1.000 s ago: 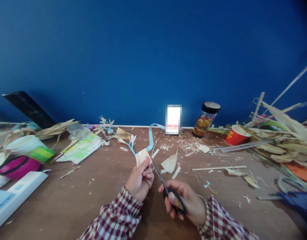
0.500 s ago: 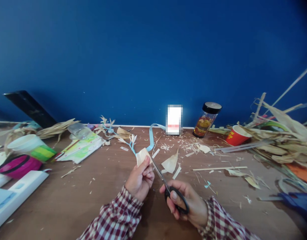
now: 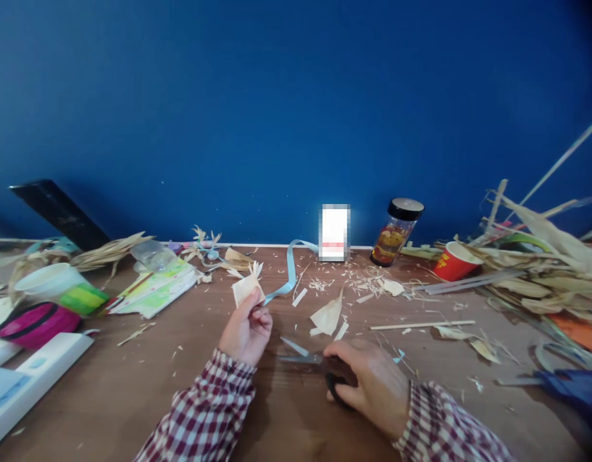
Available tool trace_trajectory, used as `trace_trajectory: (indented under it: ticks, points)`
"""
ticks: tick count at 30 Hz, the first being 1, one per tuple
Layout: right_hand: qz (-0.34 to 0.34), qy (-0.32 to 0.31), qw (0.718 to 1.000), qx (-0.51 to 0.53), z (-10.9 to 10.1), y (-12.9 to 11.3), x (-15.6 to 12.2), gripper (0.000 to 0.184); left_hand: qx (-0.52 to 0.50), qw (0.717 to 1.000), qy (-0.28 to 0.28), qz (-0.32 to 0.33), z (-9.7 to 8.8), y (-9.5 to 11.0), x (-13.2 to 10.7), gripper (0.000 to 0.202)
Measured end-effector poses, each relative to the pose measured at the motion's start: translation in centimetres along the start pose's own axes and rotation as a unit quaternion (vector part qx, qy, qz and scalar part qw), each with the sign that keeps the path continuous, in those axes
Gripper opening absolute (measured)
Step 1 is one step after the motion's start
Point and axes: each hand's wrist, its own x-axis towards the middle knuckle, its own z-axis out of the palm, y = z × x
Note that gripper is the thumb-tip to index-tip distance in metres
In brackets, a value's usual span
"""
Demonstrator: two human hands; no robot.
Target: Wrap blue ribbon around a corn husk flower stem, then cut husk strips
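My left hand (image 3: 248,330) is closed, thumb on top, pinching a small pale piece of dried husk (image 3: 245,290). Thin pale petal-like tips stick up behind that piece, and a light blue ribbon (image 3: 291,269) trails back from beside it. To the right, my right hand (image 3: 370,378) holds black-handled scissors (image 3: 296,356) low over the table. Their blades are spread and point left, apart from the husk. A loose pointed husk piece (image 3: 327,314) lies on the table beyond the scissors, with small cut strips beside it.
On the right lie a thin stick (image 3: 421,325), a red cup (image 3: 457,261), a husk pile (image 3: 556,276) and a blue tool (image 3: 573,388). A black-lidded jar (image 3: 397,234) leans near the blue wall (image 3: 277,115). Leftward are a magenta pouch (image 3: 38,323) and a plastic cup (image 3: 60,289).
My left hand has moved left with the husk piece. The scissors have come away from the husk, turned to point left, and their blades have spread.
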Motion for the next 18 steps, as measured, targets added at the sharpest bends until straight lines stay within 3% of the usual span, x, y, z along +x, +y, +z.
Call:
trace_trajectory:
  ticks: [3, 6, 10, 14, 18]
  points:
    - [-0.031, -0.051, 0.996, -0.059, -0.7, -0.8, -0.5, 0.037, 0.028, 0.999, 0.005, 0.024, 0.2, 0.3, 0.0, 0.014]
    - [-0.047, -0.065, 0.99, -0.12, -0.7, -1.7, -1.0, 0.045, 0.077, 0.996, 0.019, 0.049, 0.4, -0.1, -0.4, 0.014]
    - [-0.009, -0.069, 0.986, -0.151, -0.6, -2.3, -1.2, 0.051, 0.141, 0.988, 0.005, 0.057, 0.3, -1.2, -1.0, 0.005]
    - [-0.004, -0.106, 0.992, -0.074, -0.3, -1.7, -1.0, 0.053, 0.241, 0.97, -0.028, 0.026, 0.0, -2.6, -1.7, 0.012]
    - [-0.019, -0.088, 0.995, 0.046, -0.3, -0.8, -0.7, 0.053, 0.351, 0.935, -0.051, -0.012, -0.1, -3.7, -2.2, 0.022]
